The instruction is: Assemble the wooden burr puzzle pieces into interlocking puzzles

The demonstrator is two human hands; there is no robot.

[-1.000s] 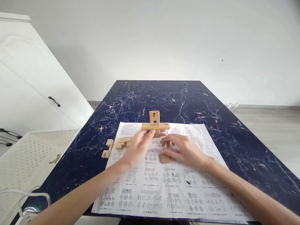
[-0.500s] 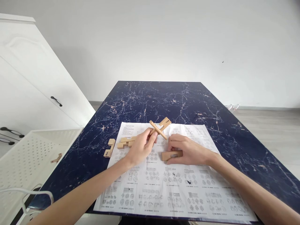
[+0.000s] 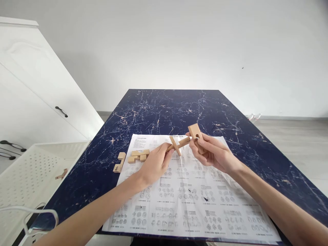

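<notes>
Two bare hands are raised just above a printed instruction sheet (image 3: pixel 189 201) spread on a dark blue marbled table (image 3: pixel 179 106). The left hand (image 3: pixel 155 165) has thumb and fingertips pinched shut on the near end of a crossed pair (image 3: pixel 176 145) of slim wooden sticks, which point away from it toward two o'clock. The right hand (image 3: pixel 214 153) is closed round a short wooden block (image 3: pixel 196 135) with a small hole in its face. The thumb lies along the block's near side and the fingers wrap behind it. The block sits at the two o'clock tip of the crossed pair. Whether the two are touching or only just beside each other, I cannot tell from here. Both pieces are clear of the paper, over the sheet's far half.

At nine o'clock from the left hand, a small cluster of loose wooden pieces (image 3: pixel 139 155) lies on the sheet's left edge. Just beyond it, still at nine o'clock and on the bare table, is another piece marked with a 3 (image 3: pixel 119 163). Off the table's left side stands a white perforated basket (image 3: pixel 30 160) with one small wooden piece (image 3: pixel 60 174) in it. Behind the basket is a white cabinet (image 3: pixel 30 89) with dark handles.
</notes>
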